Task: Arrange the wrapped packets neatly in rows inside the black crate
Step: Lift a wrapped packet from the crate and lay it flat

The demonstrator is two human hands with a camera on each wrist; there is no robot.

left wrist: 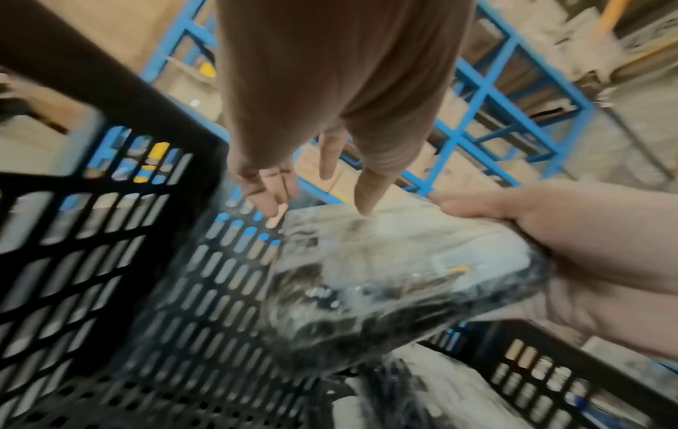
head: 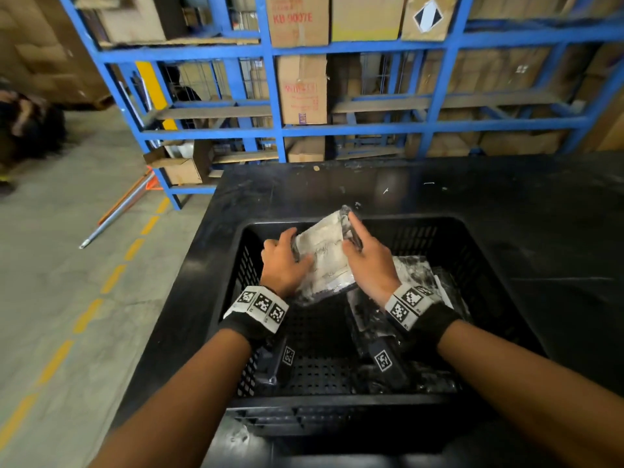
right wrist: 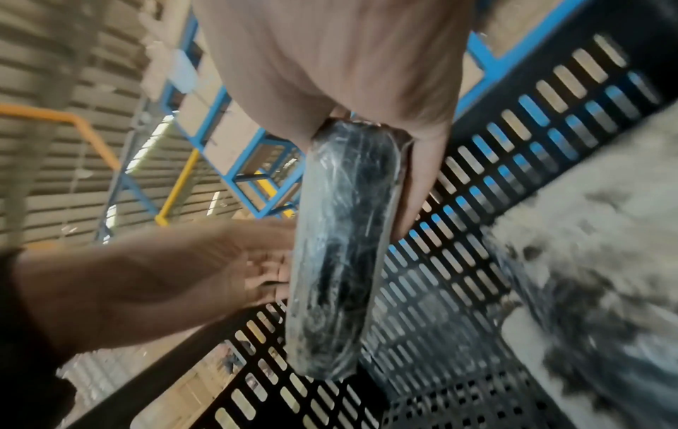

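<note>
A wrapped packet, pale on its face and dark along its edge, is held tilted above the far left part of the black crate. My left hand grips its left edge, thumb on the face. On the opposite side, my right hand clasps the right edge; the right wrist view shows the packet edge-on between thumb and fingers. Two more wrapped packets lie on the crate floor at the right. In the left wrist view the held packet hangs over the perforated crate wall.
The crate stands on a black table. A blue metal rack with cardboard boxes rises behind it. A pole lies on the concrete floor at the left, near a yellow dashed line. The crate's left floor shows bare.
</note>
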